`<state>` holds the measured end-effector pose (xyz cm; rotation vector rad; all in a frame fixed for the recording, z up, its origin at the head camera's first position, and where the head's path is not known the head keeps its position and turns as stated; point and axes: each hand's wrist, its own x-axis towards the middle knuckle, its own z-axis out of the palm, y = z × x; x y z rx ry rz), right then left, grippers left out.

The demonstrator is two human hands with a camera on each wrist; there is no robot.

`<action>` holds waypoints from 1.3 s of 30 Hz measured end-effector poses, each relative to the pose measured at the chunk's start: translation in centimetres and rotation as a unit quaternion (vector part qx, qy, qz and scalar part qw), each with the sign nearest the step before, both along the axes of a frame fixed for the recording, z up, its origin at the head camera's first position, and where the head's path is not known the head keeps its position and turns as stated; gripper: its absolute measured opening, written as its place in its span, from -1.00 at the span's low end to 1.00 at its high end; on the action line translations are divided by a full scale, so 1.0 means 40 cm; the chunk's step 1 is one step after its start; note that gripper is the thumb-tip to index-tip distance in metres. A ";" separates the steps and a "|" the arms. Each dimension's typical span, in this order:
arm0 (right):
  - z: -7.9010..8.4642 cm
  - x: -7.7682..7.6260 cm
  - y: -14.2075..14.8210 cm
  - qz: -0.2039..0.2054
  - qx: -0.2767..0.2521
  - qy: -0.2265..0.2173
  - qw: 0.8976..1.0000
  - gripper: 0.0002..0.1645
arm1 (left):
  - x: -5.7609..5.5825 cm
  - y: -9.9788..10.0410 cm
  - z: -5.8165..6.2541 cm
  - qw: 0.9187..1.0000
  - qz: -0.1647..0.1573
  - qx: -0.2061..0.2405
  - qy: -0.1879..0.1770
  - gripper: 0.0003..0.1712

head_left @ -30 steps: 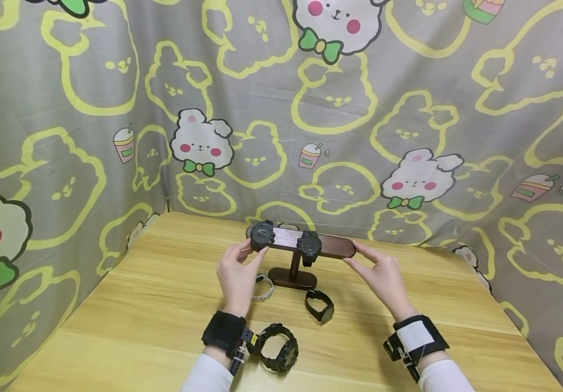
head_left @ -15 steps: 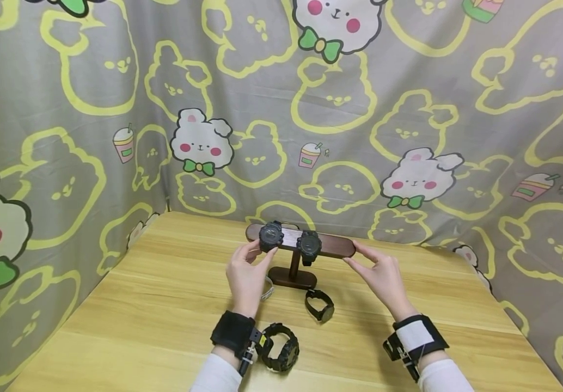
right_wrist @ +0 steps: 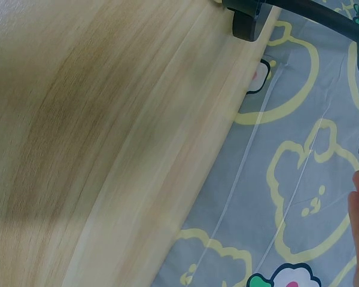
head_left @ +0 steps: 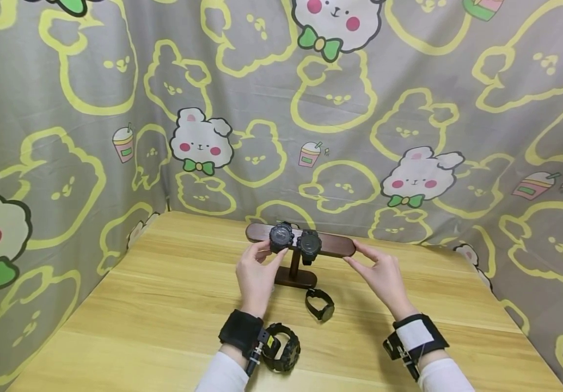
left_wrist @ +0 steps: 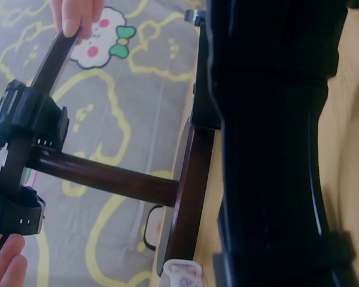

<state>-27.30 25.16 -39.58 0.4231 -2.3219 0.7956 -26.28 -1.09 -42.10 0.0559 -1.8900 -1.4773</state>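
A dark wooden watch stand (head_left: 337, 245) has two chunky black watches strapped round its crossbar. My left hand (head_left: 256, 276) holds the left watch (head_left: 281, 236) between thumb and fingers, low on its near side. Beside it on the bar sits the right watch (head_left: 309, 244), a narrow gap between them. My right hand (head_left: 380, 276) pinches the bar's right end between thumb and fingers. The left wrist view shows fingertips (left_wrist: 11, 263) at the lower watch's strap. Only the edge of the right hand shows in the right wrist view.
On the wooden table (head_left: 139, 305), a slim black watch (head_left: 319, 306) lies before the stand's base (head_left: 298, 279). A large black watch (head_left: 288, 351) lies nearer, beside the left wrist. A pale band (left_wrist: 182, 272) shows at the base. Patterned cloth (head_left: 257, 98) hangs behind.
My left hand has moved right, sliding the left watch along the bar toward the other watch. The pale band has become hidden behind that hand in the head view. My right hand stays put.
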 end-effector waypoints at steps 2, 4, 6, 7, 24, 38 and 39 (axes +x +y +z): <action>0.000 0.000 0.000 0.000 0.001 0.000 1.000 -0.46 | 0.000 0.004 -0.001 1.000 -0.002 -0.001 0.001 -0.56; -0.001 0.000 0.000 0.002 0.001 -0.002 1.000 -0.46 | -0.001 0.007 -0.002 1.000 -0.003 -0.003 0.005 -0.56; 0.000 0.000 0.001 0.002 0.001 -0.004 1.000 -0.46 | -0.002 0.010 -0.003 1.000 -0.003 -0.003 0.008 -0.56; -0.001 0.000 0.001 0.003 0.000 -0.004 1.000 -0.46 | -0.002 0.012 -0.003 1.000 -0.005 -0.002 0.009 -0.56; 0.001 0.003 0.001 0.003 -0.002 -0.004 1.000 -0.46 | -0.001 0.026 -0.003 1.000 -0.022 0.022 -0.002 -0.60; 0.001 0.004 -0.003 0.007 -0.008 -0.003 1.000 -0.48 | 0.005 0.035 -0.013 0.999 -0.040 0.032 -0.010 -0.64; 0.000 0.004 -0.002 0.007 -0.008 -0.004 1.000 -0.48 | 0.004 0.035 -0.014 0.999 -0.041 0.031 -0.010 -0.64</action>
